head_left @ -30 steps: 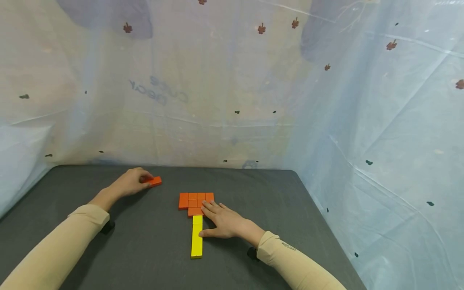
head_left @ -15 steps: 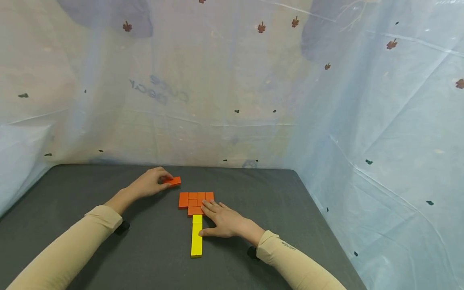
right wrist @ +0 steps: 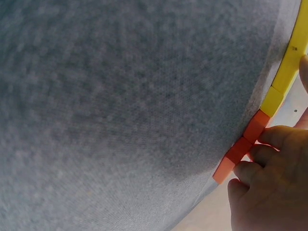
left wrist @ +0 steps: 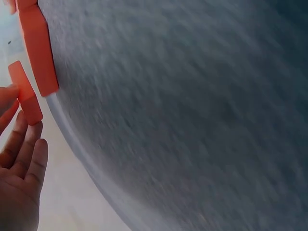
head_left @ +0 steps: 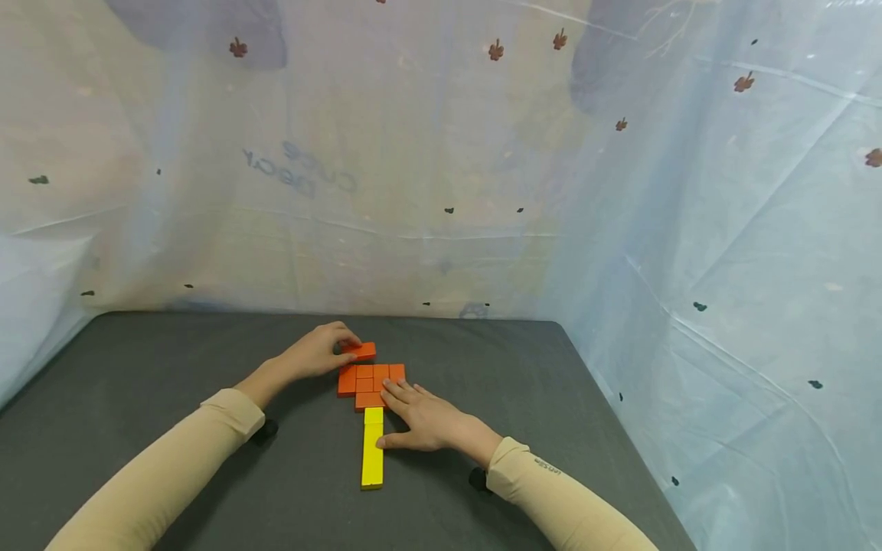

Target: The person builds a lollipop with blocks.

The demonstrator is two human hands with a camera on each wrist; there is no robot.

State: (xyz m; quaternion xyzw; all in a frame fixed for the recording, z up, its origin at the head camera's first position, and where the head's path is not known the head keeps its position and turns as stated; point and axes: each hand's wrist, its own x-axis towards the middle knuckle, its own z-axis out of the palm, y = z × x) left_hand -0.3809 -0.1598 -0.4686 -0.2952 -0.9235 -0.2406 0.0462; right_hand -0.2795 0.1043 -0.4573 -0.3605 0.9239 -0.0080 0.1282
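My left hand (head_left: 318, 351) pinches an orange block (head_left: 362, 351) between thumb and fingers, just behind a flat group of orange blocks (head_left: 364, 373). In the left wrist view, the pinched block (left wrist: 26, 94) is held apart from the group's end block (left wrist: 39, 50). My right hand (head_left: 426, 419) lies spread, its fingertips on the right side of the orange group and its thumb touching a yellow strip of blocks (head_left: 372, 451). The strip runs from the group toward me and has a short piece at its far end. The right wrist view shows the fingers along the orange edge blocks (right wrist: 240, 150).
The blocks lie on a dark grey table (head_left: 524, 383) with rounded far corners. A translucent plastic sheet (head_left: 386, 153) with small leaf marks hangs behind the table and along its right side.
My left hand has carried the orange block to the right, from the back left to just behind the orange group. My right hand has stayed in place.
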